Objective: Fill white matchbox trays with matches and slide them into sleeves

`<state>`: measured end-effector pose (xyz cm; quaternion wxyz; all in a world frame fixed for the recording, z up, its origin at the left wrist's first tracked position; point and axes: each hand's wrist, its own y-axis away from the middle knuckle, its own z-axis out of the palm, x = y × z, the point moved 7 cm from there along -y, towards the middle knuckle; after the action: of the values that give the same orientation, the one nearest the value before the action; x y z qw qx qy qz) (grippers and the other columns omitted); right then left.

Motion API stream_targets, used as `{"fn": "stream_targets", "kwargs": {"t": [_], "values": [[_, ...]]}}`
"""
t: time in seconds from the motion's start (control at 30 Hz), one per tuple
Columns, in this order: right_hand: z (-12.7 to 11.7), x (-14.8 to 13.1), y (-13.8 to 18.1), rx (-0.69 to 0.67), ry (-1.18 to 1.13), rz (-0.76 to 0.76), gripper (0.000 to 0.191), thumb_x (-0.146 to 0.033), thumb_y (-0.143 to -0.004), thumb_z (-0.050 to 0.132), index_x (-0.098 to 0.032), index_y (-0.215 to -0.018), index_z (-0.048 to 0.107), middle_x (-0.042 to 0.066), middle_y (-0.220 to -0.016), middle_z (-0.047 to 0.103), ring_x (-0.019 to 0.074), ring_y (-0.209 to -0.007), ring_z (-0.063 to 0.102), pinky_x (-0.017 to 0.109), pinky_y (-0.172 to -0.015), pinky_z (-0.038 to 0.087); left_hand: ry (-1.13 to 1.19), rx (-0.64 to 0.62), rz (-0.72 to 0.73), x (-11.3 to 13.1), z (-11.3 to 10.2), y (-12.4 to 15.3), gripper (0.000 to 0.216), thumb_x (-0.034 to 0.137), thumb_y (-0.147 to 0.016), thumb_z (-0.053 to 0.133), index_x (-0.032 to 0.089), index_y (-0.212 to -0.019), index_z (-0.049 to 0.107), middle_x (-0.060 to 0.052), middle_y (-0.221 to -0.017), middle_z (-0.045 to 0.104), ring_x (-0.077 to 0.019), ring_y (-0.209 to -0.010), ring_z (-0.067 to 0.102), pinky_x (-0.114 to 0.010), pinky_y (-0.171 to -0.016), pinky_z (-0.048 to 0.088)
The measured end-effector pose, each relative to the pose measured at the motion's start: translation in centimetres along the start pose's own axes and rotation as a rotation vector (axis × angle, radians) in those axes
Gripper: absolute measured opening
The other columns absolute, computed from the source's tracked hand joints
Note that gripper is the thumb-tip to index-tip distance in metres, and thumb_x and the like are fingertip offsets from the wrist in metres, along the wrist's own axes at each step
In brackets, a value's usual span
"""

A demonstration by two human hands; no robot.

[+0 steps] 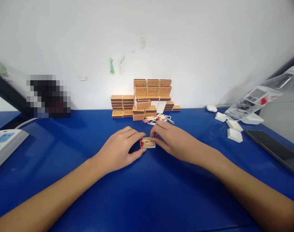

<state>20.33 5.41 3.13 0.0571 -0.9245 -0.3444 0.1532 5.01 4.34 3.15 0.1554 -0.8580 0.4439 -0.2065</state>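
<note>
A small white matchbox tray (147,142) filled with red-tipped matches lies on the blue table (147,193) between my hands. My left hand (121,146) grips its left end between thumb and fingertips. My right hand (170,137) pinches its right end, fingers curled. Just beyond them lies a loose pile of matches (158,119). Behind that, against the wall, stand stacks of orange matchboxes (144,100).
A white power strip (4,145) sits at the left edge. At the right lie several white empty trays (234,129), a dark phone (275,149), a clear plastic bag (255,100) and a small white earbud case (211,108). A blurred dark object (47,96) stands back left.
</note>
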Motion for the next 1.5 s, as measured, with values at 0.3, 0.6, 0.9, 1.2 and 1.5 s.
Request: {"fn": "stream_targets", "kwargs": {"t": [0.3, 0.6, 0.9, 1.2, 1.5], "values": [[0.3, 0.3, 0.2, -0.069, -0.04, 0.016, 0.012, -0.023, -0.106, 0.053, -0.018, -0.099, 0.061, 0.007, -0.102, 0.06, 0.0196, -0.089, 0.059, 0.033, -0.08, 0.048, 0.087, 0.05, 0.081, 0.5, -0.4, 0.0, 0.013, 0.025, -0.101, 0.063, 0.018, -0.105, 0.073, -0.009, -0.112, 0.071, -0.0235, -0.105, 0.065, -0.042, -0.094, 0.056], [0.3, -0.9, 0.1, -0.067, -0.083, -0.016, 0.014, -0.025, -0.107, 0.052, -0.017, -0.099, 0.061, 0.007, -0.103, 0.061, 0.019, -0.089, 0.059, 0.033, -0.08, 0.048, 0.091, 0.029, 0.047, 0.4, -0.5, 0.0, 0.008, 0.025, -0.1, 0.064, 0.018, -0.101, 0.067, -0.008, -0.106, 0.071, -0.0241, -0.104, 0.065, -0.041, -0.093, 0.056], [0.0, -0.7, 0.0, -0.023, -0.07, 0.009, 0.012, -0.026, -0.106, 0.055, -0.018, -0.1, 0.062, 0.007, -0.105, 0.062, 0.0182, -0.086, 0.06, 0.032, -0.076, 0.046, 0.052, -0.014, -0.015, 0.0, -0.1, 0.0, 0.021, 0.028, -0.099, 0.066, 0.019, -0.118, 0.062, -0.008, -0.111, 0.071, -0.0259, -0.104, 0.064, -0.044, -0.093, 0.055], [0.3, -0.6, 0.0, -0.051, -0.089, 0.009, 0.014, -0.027, -0.106, 0.054, -0.019, -0.099, 0.062, 0.007, -0.103, 0.061, 0.0177, -0.083, 0.059, 0.032, -0.076, 0.047, 0.031, -0.033, -0.006, -0.1, 0.3, 0.0, 0.029, 0.031, -0.101, 0.064, 0.018, -0.127, 0.061, -0.01, -0.115, 0.072, -0.0273, -0.11, 0.065, -0.045, -0.096, 0.056], [0.0, -0.6, 0.1, -0.048, -0.129, -0.026, 0.016, -0.028, -0.106, 0.055, -0.018, -0.097, 0.064, 0.007, -0.101, 0.062, 0.0174, -0.086, 0.059, 0.031, -0.077, 0.047, 0.015, -0.016, 0.01, 0.0, 0.2, 0.0, 0.028, 0.031, -0.1, 0.065, 0.018, -0.125, 0.063, -0.01, -0.111, 0.073, -0.0274, -0.105, 0.067, -0.046, -0.092, 0.057]]}}
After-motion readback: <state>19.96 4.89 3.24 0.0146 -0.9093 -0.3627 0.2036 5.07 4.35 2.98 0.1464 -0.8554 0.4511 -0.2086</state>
